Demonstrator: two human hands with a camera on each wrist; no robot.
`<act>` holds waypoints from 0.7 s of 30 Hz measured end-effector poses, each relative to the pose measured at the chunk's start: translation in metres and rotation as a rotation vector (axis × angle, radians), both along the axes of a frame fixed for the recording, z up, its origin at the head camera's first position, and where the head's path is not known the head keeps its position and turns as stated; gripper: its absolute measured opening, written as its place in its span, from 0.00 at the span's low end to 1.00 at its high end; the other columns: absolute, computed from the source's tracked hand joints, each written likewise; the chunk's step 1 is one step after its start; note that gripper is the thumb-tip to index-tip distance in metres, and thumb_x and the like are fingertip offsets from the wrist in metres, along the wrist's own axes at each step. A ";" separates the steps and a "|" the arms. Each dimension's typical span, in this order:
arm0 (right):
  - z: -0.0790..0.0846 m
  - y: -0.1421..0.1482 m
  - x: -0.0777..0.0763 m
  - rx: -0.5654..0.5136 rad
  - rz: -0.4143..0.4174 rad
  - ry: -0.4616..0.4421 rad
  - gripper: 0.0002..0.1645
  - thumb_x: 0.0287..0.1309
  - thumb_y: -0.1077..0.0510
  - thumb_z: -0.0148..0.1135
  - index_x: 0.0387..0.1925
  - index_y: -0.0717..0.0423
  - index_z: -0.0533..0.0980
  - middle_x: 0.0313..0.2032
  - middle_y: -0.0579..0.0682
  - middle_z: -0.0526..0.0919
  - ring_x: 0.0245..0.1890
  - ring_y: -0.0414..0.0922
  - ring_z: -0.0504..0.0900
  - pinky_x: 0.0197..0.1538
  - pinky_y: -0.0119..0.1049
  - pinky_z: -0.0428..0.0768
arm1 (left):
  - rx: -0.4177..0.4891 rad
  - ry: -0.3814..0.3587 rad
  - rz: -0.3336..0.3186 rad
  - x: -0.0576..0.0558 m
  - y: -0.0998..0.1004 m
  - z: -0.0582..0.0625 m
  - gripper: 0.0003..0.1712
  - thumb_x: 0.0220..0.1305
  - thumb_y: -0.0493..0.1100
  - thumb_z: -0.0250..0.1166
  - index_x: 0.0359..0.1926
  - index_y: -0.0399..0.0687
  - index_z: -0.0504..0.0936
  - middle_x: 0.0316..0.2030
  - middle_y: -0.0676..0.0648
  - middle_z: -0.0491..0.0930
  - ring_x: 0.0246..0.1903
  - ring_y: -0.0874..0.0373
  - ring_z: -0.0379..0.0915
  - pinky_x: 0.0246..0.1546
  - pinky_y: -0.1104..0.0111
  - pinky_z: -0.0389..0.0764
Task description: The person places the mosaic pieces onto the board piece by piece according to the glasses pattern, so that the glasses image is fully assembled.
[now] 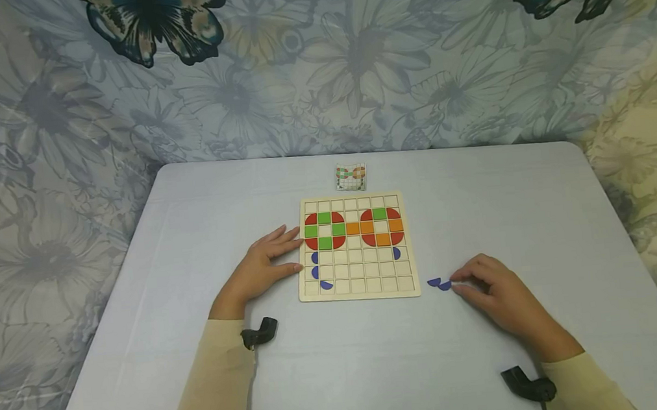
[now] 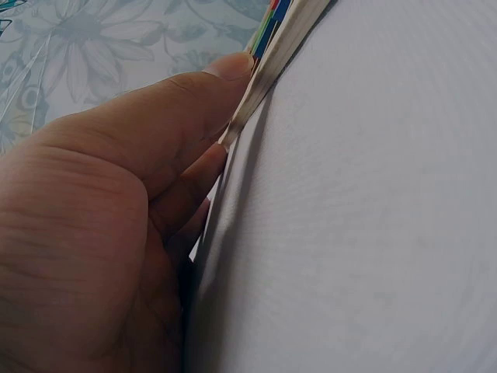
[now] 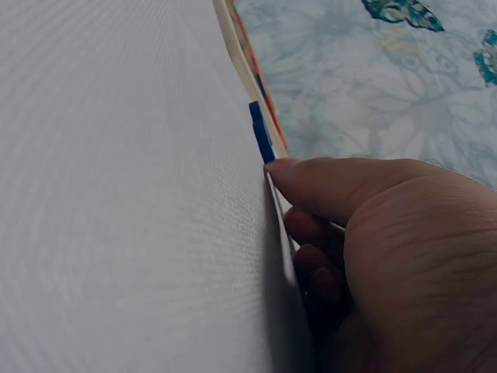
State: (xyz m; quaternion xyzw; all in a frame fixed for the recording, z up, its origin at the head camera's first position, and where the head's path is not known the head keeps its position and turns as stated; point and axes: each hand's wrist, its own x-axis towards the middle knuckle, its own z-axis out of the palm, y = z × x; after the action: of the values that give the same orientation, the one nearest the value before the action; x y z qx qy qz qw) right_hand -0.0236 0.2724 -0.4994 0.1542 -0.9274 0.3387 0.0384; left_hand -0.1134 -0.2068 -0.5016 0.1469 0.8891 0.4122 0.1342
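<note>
A square wooden board with a raised grid lies on the table, bearing red, green and orange pieces in two ring shapes joined by orange squares. Several blue half-circle pieces sit in its lower cells, one of them tilted at the bottom left. My left hand rests against the board's left edge, fingers spread and thumb tip at the rim. To the right of the board, my right hand pinches a blue half-circle between thumb and index finger, close to the tabletop. Another blue half-circle lies beside it.
A small pattern card lies behind the board, showing a similar coloured design. The table has a white cover, with its back edge near a floral curtain. Black camera mounts sit at both wrists.
</note>
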 end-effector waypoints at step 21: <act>0.005 -0.020 0.002 0.084 -0.013 -0.002 0.16 0.52 0.60 0.87 0.40 0.51 0.87 0.39 0.43 0.82 0.43 0.46 0.75 0.45 0.48 0.75 | -0.004 -0.005 -0.003 0.001 0.001 0.004 0.37 0.67 0.54 0.80 0.75 0.58 0.81 0.78 0.65 0.65 0.83 0.56 0.45 0.80 0.42 0.48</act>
State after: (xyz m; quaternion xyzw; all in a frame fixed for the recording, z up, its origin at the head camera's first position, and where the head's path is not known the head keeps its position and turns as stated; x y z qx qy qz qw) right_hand -0.0213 0.2526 -0.4942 0.1495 -0.9418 0.2993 0.0331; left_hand -0.1123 -0.2062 -0.4973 0.1471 0.8893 0.4108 0.1373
